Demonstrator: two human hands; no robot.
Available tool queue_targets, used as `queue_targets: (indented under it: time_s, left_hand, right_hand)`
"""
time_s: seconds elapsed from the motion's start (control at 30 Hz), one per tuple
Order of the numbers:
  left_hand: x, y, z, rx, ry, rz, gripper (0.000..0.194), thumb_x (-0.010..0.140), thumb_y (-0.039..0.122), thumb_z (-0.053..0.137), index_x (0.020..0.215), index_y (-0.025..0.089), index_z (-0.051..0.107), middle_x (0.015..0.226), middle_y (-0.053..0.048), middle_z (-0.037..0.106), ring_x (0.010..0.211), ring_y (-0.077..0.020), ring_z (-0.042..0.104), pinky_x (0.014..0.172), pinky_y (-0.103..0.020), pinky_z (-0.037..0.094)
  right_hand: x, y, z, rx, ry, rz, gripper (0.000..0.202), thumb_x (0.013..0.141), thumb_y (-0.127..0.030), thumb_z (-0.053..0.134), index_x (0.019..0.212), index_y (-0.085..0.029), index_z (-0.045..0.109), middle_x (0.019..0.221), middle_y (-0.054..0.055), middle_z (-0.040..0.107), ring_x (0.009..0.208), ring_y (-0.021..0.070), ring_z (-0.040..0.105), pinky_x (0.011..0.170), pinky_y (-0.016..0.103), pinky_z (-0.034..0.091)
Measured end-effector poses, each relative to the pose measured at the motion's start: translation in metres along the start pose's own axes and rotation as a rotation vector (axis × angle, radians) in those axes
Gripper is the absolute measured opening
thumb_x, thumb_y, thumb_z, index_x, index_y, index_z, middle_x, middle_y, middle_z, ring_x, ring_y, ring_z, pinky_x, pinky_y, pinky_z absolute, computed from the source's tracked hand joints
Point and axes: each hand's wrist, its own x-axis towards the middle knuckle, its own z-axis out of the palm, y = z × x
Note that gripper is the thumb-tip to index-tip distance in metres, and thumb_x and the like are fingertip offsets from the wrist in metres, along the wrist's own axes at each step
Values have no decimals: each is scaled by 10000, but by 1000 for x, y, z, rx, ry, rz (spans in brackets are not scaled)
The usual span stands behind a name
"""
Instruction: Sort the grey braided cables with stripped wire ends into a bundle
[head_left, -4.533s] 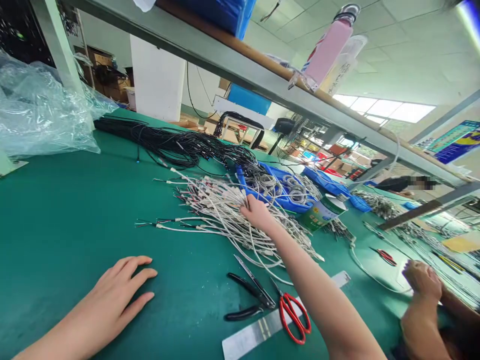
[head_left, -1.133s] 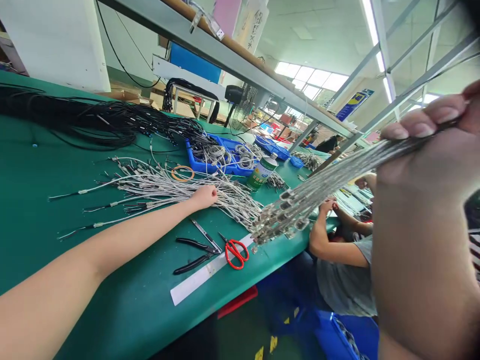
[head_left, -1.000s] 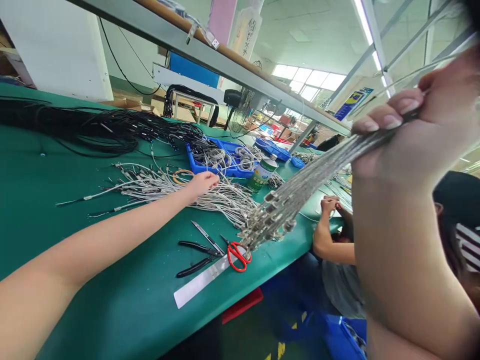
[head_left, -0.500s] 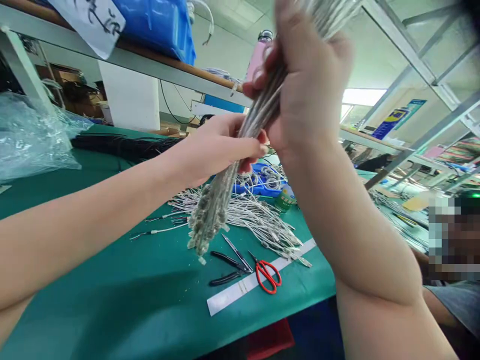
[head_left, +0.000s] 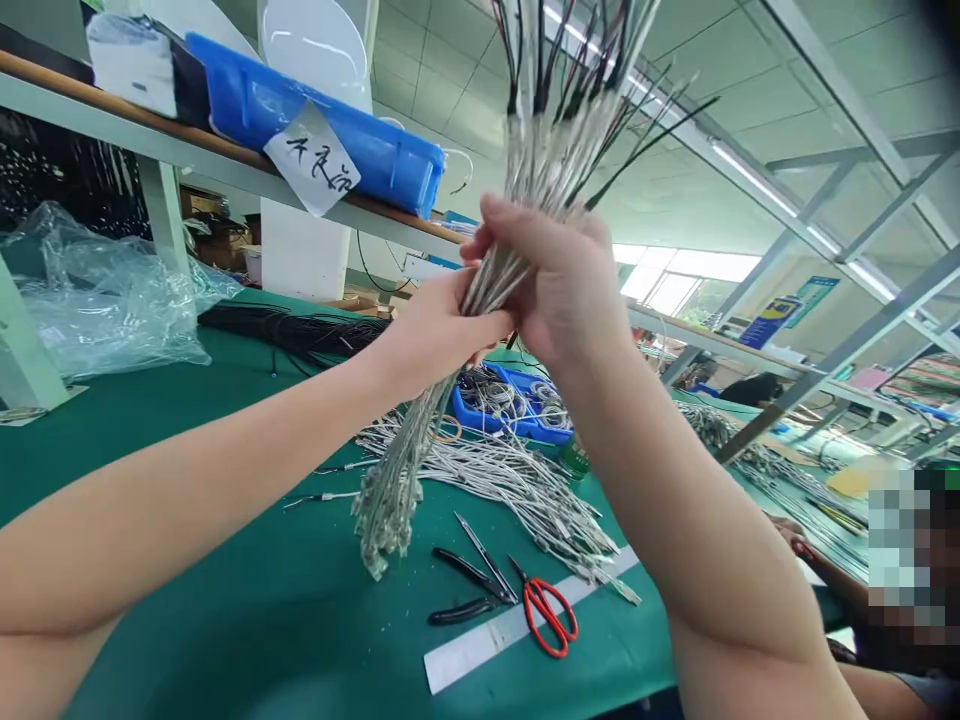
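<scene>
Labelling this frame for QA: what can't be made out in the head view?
- Cable bundle: top ends cut off by the frame edge.
- Left hand and right hand: the grip inside is hidden by their own fingers.
- Green can: mostly behind the right forearm.
- Shelf label: handwriting too small to read.

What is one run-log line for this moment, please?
left hand: grips wire bundle | right hand: grips same bundle higher | bundle: upright over green table

Green workbench, overhead shelf, tiled ceiling
</scene>
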Motion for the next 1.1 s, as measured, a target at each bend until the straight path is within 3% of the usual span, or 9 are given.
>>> queue_targets:
  time_s: [0.13, 0.23, 0.37, 0.47, 0.63, 0.73, 0.9, 1.03, 1.1]
  left_hand:
    - [2, -4, 3, -73, -103, -94, 176, 799, 77, 586, 645, 129, 520, 513, 6, 535, 479, -95, 532, 478, -216, 415]
    - [0, -13, 4, -68, -118, -118, 231, 818, 85, 569, 595, 124, 521, 482, -12, 540, 455, -96, 534, 466, -213, 414]
    - [0, -14, 1, -113, -145, -80, 83, 850, 122, 586, 769, 127, 569, 543, 18, 547, 467, -85, 535, 468, -201, 421]
    - [2, -13, -2, -130, -166, -89, 44, 877, 171, 599, 890, 136, 578, 582, 30, 543, 471, -76, 519, 466, -195, 424]
    - [5, -13, -2, -113, -184, -106, 39, 880, 163, 592, 893, 129, 577, 573, 27, 520, 455, -77, 494, 455, -206, 402]
    - [4, -12, 1, -106, -197, -119, 31, 885, 155, 587, 876, 132, 568, 561, 24, 518, 446, -76, 492, 454, -206, 378]
    - [7, -8, 7, -207, -172, -97, 73, 888, 111, 581, 822, 125, 554, 540, 38, 483, 426, -54, 451, 439, -188, 352]
    - [23, 7, 2, -257, -19, 31, 134, 895, 84, 552, 774, 132, 519, 485, 76, 383, 388, -36, 361, 418, -161, 307]
    - [33, 20, -3, -206, 40, 116, 143, 899, 100, 544, 761, 132, 518, 501, 72, 387, 411, -41, 397, 446, -154, 325]
  right_hand:
    - [-1, 2, -4, -57, -62, 150, 432, 694, -346, 800, 972, -177, 517, 899, 49, 602, 807, 186, 625, 713, 308, 575]
    - [-8, 6, -11, -108, -116, 197, 462, 703, -373, 780, 1038, -195, 517, 978, 60, 605, 827, 204, 622, 693, 323, 568]
    - [-7, -2, -25, -70, -101, 187, 480, 770, -550, 680, 1107, -243, 529, 1071, 49, 606, 952, 219, 617, 699, 306, 547]
    - [3, -7, -39, -154, -1, 182, 508, 794, -638, 596, 1110, -241, 573, 1053, 58, 613, 991, 210, 605, 725, 287, 531]
    - [20, -12, -59, -404, 173, 123, 262, 863, -433, 601, 851, -175, 639, 830, 42, 585, 629, 98, 513, 564, 241, 446]
    - [26, -27, -66, -510, 82, 230, 246, 884, -302, 621, 703, -136, 618, 654, 34, 535, 528, 81, 432, 491, 229, 389]
    - [31, -49, -69, -442, -133, 326, 247, 880, -341, 663, 791, -112, 677, 764, 68, 615, 556, 80, 471, 483, 224, 412]
    - [18, -41, -66, -203, -114, 248, 365, 871, -524, 633, 835, -161, 633, 928, 51, 632, 827, 135, 607, 714, 270, 537]
    - [2, -26, -60, -170, -199, 259, 390, 812, -544, 692, 943, -181, 635, 1047, 53, 638, 1019, 186, 602, 855, 317, 541]
